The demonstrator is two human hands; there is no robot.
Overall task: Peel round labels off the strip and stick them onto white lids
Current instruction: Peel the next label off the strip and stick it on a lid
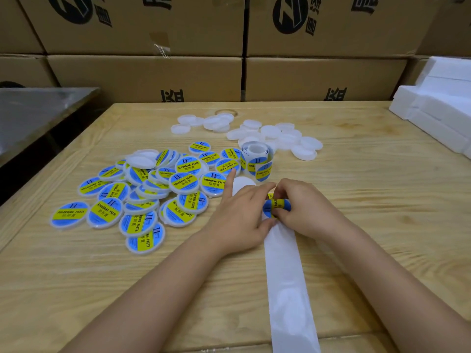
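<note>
Packing workshop or stockroom. Behind workstation: wall of stacked brown cardboard cartons (142, 77) with black printed logos and characters. Pale wooden counter (356, 200) serves as workstation. On it: heap of labelled lids (142, 197) reading "SOLDERING PASTE", pile of bare white lids (275, 133), label roll (256, 159), long label strip (285, 276) trailing toward viewer. At right edge: stacked white foam blocks (438, 110). At left: steel table (38, 110).
</note>
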